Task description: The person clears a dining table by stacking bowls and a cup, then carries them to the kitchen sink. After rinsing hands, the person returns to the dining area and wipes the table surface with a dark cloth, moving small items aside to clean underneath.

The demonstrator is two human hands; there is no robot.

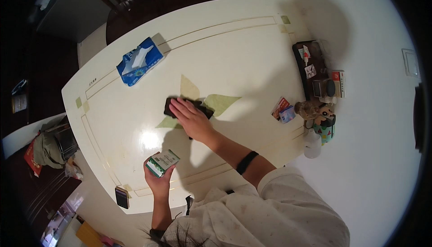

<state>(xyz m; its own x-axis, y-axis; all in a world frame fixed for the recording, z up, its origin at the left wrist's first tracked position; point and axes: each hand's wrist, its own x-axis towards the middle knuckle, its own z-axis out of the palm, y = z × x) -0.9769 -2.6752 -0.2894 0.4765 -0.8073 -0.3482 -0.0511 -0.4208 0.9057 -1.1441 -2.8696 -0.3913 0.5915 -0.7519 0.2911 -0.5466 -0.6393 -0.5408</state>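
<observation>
My left hand (158,178) grips a small green-and-white carton (164,161), held up over the near left part of the table. The fingers wrap around its sides, and a printed face is turned upward. Near the middle of the table, my right hand (191,118) lies with fingers stretched out on top of a black cloth-like piece (206,110). Part of that dark piece is hidden beneath the palm and fingers. Both rest over a green leaf pattern (220,104) on the white tabletop (243,49).
A blue tissue pack (140,61) lies at the far left, and a phone (122,197) at the near left edge. Along the right side stand a dark tray (310,73), a jar (324,88), a white bottle (312,144) and small cards (286,113). A wall borders the right.
</observation>
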